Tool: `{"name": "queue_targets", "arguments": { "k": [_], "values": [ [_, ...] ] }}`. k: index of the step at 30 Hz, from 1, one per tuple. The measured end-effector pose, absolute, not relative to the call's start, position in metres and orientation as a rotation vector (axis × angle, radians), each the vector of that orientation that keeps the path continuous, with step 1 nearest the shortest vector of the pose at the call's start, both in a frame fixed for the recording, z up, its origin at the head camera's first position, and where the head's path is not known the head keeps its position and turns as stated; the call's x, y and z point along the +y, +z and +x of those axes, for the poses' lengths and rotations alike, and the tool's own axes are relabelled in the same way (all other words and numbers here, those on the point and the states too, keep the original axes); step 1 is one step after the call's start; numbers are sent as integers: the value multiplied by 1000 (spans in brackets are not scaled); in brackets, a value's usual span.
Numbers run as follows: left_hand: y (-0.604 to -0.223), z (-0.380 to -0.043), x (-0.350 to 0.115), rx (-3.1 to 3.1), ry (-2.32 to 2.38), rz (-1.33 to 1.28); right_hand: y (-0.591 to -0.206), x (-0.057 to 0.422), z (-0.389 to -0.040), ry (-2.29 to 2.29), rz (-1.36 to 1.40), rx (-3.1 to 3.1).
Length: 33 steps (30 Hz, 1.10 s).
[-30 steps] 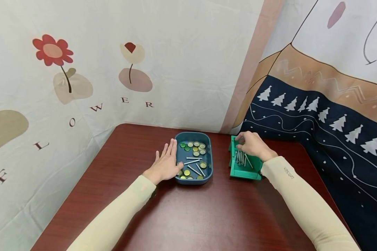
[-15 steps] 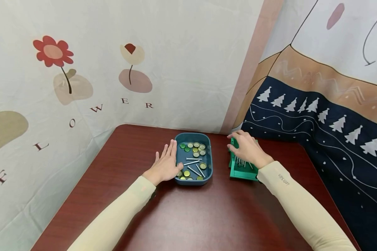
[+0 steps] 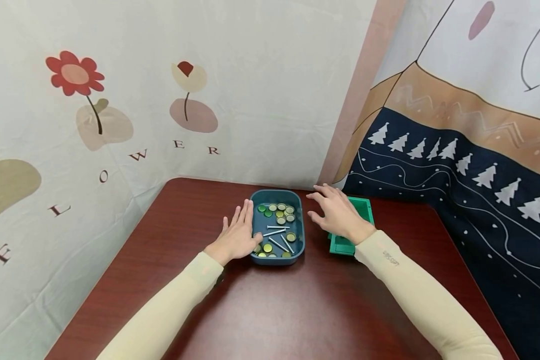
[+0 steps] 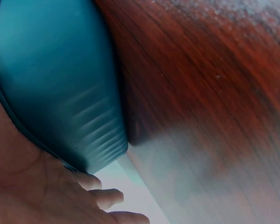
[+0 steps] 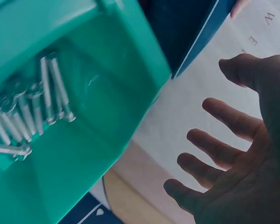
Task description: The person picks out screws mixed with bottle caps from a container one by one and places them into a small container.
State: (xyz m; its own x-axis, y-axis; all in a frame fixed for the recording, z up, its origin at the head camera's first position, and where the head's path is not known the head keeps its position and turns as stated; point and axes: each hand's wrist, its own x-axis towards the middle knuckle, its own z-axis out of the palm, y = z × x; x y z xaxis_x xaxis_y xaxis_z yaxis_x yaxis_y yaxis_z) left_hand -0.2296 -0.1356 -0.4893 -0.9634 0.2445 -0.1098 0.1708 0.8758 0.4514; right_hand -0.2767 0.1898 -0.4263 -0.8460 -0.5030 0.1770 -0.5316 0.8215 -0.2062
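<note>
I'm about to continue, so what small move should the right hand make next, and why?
Probably reach the right hand over the blue tray toward a loose bolt: that hand is open and empty, the left hand rests against the tray, and similar bolts lie in the green bin.

The pale wall cloth (image 3: 261,95) reads "FLOWER" in spaced-out capitals; the right sleeve (image 3: 414,286) bears small print beginning "Let's", the rest unclear.

reddish-brown, wood-grained tabletop (image 3: 279,310): blue tray (image 3: 277,260) at left, green bin (image 3: 342,249) at right, standing apart near the far edge.
</note>
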Motion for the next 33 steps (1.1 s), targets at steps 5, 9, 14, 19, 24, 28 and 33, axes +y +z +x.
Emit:
{"name": "queue_targets", "arguments": {
  "k": [5, 9, 14, 19, 24, 28, 33],
  "values": [
    [-489, -231, -136, 2888, 669, 320, -427, 174, -277, 362, 867, -2903],
    [-489, -231, -137, 2890, 669, 319, -428, 161, -277, 347, 923, -2924],
    [-490, -231, -137, 2886, 671, 321, -430, 143, -281, 317, 1023, -2962],
    [-489, -232, -136, 2878, 658, 318, -426, 125, -283, 229, 1122, -3000],
    [-489, -231, -136, 2877, 659, 321, -424, 105, -283, 115, 1185, -3082],
    [-488, -231, -136, 2877, 663, 328, -423, 88, -282, 19, 1208, -3194],
    [-487, -230, -137, 2874, 673, 322, -421, 67, -279, -129, 1233, -3271]
  ]
}}
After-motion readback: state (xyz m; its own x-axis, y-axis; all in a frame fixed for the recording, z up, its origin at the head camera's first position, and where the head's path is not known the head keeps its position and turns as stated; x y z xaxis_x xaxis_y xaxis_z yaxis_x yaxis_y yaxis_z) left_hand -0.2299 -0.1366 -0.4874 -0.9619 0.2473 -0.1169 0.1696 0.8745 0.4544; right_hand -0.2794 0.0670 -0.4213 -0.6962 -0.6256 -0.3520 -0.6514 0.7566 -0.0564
